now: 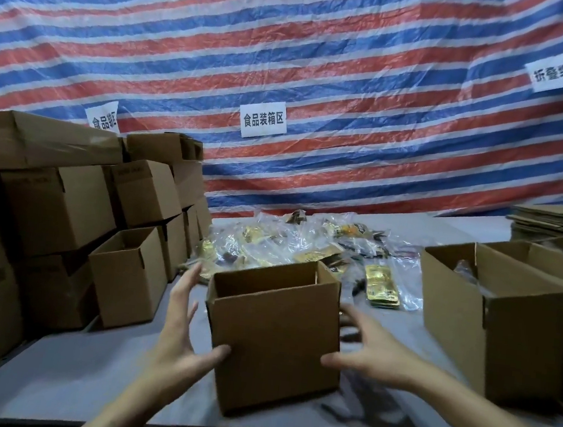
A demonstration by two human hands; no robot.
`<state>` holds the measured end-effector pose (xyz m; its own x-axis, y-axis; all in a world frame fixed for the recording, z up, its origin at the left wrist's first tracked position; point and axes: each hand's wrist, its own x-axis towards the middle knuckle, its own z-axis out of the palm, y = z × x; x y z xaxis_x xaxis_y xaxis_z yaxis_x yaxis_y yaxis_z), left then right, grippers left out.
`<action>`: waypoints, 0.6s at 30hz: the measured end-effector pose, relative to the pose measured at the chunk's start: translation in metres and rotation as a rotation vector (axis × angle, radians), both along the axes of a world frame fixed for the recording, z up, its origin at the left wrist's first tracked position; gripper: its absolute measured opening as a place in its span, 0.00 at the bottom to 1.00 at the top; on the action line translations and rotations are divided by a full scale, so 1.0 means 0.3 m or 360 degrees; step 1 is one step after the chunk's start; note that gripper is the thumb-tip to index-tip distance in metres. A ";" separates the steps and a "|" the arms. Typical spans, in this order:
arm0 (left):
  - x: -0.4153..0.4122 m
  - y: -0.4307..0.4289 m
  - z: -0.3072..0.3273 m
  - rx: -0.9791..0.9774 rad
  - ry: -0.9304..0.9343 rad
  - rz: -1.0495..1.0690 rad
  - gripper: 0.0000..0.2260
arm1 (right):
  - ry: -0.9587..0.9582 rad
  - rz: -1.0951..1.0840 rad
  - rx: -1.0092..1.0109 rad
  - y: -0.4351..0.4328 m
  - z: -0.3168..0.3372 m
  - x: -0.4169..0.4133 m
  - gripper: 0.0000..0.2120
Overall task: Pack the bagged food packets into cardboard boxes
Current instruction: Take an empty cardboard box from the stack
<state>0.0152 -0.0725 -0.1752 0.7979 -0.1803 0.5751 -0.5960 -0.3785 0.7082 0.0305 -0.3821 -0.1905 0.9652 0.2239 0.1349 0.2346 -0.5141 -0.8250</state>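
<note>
Right hand fingers blurred, box floor hidden, flat cardboard stack — cut off

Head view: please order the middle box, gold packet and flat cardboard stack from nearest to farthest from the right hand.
1. Middle box, just left of the right hand.
2. Gold packet, on the table behind the hand.
3. Flat cardboard stack, far right, at the back.

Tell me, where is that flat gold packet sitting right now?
In the head view, the gold packet lies flat on the grey table, right of centre, between the open box in the middle and the larger box on the right.
</note>
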 end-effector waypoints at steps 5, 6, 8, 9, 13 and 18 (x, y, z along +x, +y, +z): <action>0.082 -0.029 -0.140 -0.0360 0.0830 -0.0177 0.57 | 0.0072 0.0024 -0.0020 0.009 -0.130 -0.006 0.41; 0.108 -0.031 -0.155 -0.0369 0.0865 -0.0182 0.56 | 0.0097 0.0010 0.0021 0.002 -0.138 0.000 0.40; 0.146 -0.042 -0.162 -0.0369 0.0834 -0.0172 0.54 | 0.0106 -0.0067 0.0074 -0.015 -0.137 0.023 0.37; 0.155 -0.051 -0.159 -0.0347 0.0785 -0.0179 0.52 | 0.0078 -0.0139 0.0064 -0.027 -0.130 0.040 0.34; 0.158 -0.074 -0.175 -0.0313 0.0622 -0.0162 0.45 | 0.0048 -0.0434 0.0101 -0.075 -0.117 0.133 0.29; 0.162 -0.073 -0.204 -0.0323 0.0584 -0.0108 0.41 | 0.0191 -0.0501 0.0071 -0.077 -0.092 0.285 0.35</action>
<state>0.0637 -0.0944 -0.2366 0.9465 -0.1520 0.2846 -0.3095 -0.1781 0.9341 0.1159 -0.4052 -0.2180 0.9957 -0.0912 0.0191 -0.0300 -0.5084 -0.8606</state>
